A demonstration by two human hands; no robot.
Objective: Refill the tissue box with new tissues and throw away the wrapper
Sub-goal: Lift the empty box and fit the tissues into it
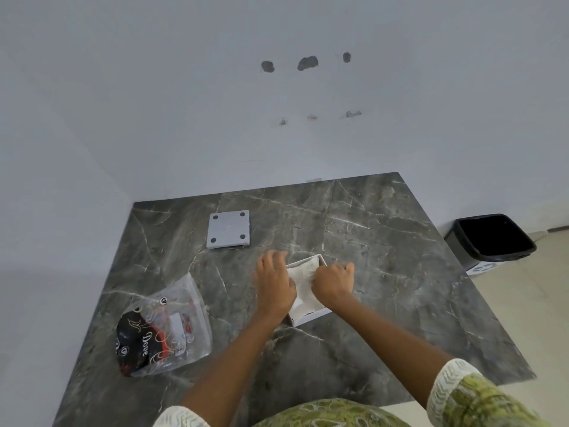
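Observation:
A white square tissue box (311, 317) stands open on the dark marble table (385, 288), with a stack of white tissues (303, 274) inside it. My left hand (274, 280) rests over the box's left side, fingers bent down onto the tissues. My right hand (334, 280) presses on the tissues from the right. The box's flat white lid (228, 229), with a dark dot in each corner, lies apart at the back left. An empty clear plastic wrapper (166, 329) with black and red print lies at the table's front left.
A black-lined waste bin (492, 238) stands on the floor beyond the table's right edge. A white wall with several holes rises behind the table, which sits in a corner at the left.

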